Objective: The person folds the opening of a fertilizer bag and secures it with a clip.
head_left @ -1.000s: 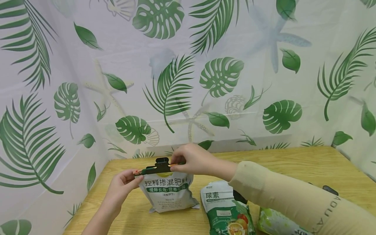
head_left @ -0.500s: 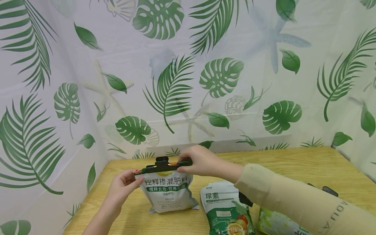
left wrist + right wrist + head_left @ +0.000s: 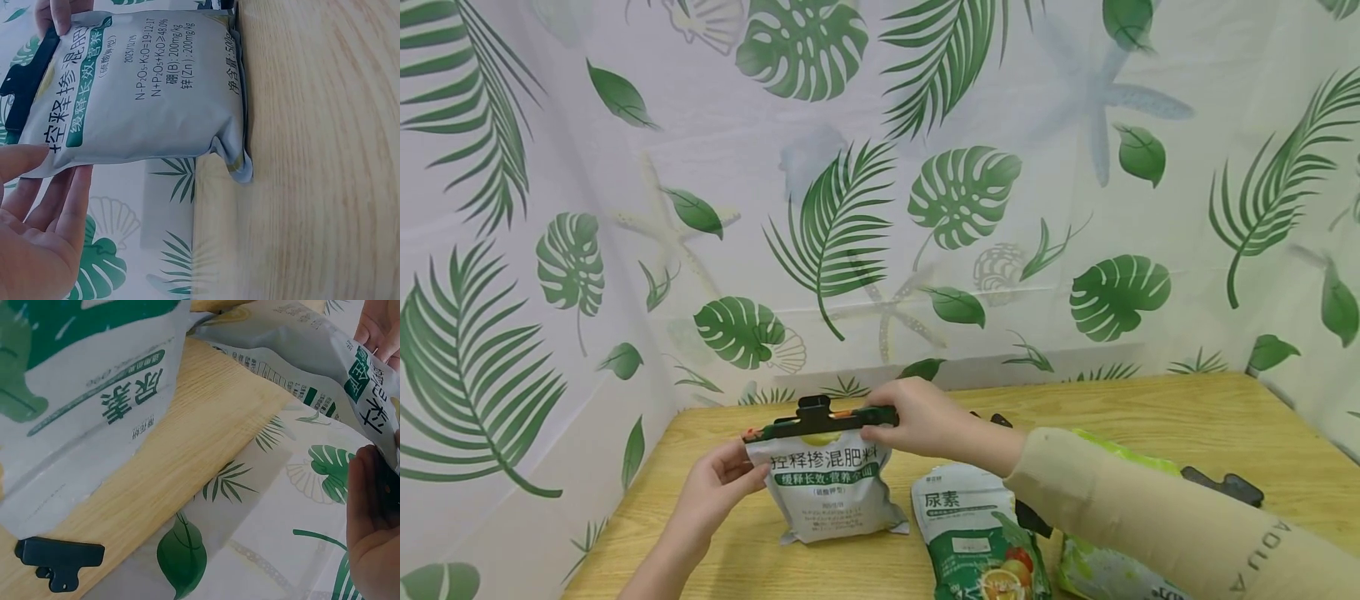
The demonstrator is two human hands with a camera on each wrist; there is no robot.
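A white fertilizer bag [image 3: 831,500] with Chinese print stands upright on the table, left of centre in the head view. Across its top edge sits a wide black clip [image 3: 814,417]; in the left wrist view this clip [image 3: 28,87] runs along the bag's upper edge. My left hand [image 3: 718,487] pinches the bag's upper left corner, thumb in front and fingers behind. At the upper right corner, my right hand [image 3: 917,421] pinches the top edge near the clip's right end. The right wrist view shows the right hand [image 3: 375,531] only partly, with its fingertips hidden.
A green and white urea bag [image 3: 973,533] lies right of the held bag. Further right is a lime-green bag [image 3: 1105,558], partly behind my right sleeve [image 3: 1120,500]. Black clips [image 3: 1223,486] lie around them. A leaf-patterned cloth [image 3: 880,208] walls the table's back.
My right hand has slid rightward along the bag's top edge, away from the clip's middle to the right corner. The left hand stays nearly in place at its corner.
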